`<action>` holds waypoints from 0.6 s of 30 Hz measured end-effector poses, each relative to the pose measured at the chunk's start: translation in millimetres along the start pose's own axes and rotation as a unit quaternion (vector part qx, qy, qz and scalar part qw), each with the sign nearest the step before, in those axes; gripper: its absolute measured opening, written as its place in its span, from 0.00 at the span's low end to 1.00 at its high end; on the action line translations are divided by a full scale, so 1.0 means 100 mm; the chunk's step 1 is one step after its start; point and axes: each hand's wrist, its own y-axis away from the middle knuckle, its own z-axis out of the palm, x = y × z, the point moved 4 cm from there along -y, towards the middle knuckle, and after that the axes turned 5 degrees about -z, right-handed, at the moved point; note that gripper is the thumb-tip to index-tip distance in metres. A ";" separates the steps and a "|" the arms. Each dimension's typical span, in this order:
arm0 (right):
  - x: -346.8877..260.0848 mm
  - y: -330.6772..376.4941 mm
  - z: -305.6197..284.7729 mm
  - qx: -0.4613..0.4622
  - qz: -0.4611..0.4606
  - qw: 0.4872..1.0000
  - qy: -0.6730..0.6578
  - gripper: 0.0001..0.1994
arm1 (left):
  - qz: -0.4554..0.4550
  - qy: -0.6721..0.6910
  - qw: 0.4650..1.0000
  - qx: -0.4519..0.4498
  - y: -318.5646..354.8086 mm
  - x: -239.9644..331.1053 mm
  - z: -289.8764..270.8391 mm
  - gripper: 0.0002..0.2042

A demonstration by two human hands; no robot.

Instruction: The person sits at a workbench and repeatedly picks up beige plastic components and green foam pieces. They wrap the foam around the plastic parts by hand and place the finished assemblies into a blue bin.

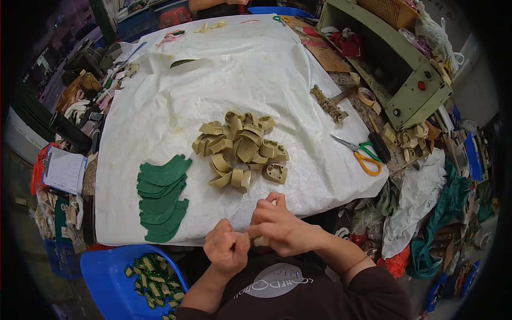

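Observation:
My left hand [228,248] is closed in front of my chest, fingers curled and thumb pressed in; what it pinches is hidden. Close beside it, my right hand [280,226] is bent round a beige shoe heel [260,241], only a small part of which shows under the fingers. Just beyond my hands lies a heap of beige shoe heels [246,149], some showing their hollow ends. A fanned stack of curved green cover pieces [160,205] rests on the table to the left.
A blue bin [101,272] at lower left holds several green-covered heels. Scissors [360,153] with orange and green handles lie at the right of the white-covered table [149,106]. A green metal machine [416,90] stands far right; a clipboard [63,170] is at left.

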 end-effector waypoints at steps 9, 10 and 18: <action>0.05 -0.08 0.00 0.069 -0.040 0.989 0.126 0.14 | 0.047 -0.105 0.988 0.100 -0.04 0.08 -0.14 0.14; 0.04 -0.05 0.02 0.049 -0.030 0.987 0.152 0.14 | 0.046 -0.107 0.989 0.091 -0.04 0.05 -0.17 0.15; 0.23 0.26 0.28 0.246 0.244 0.885 -0.313 0.12 | 0.029 -0.053 0.996 0.067 -0.02 0.06 -0.33 0.16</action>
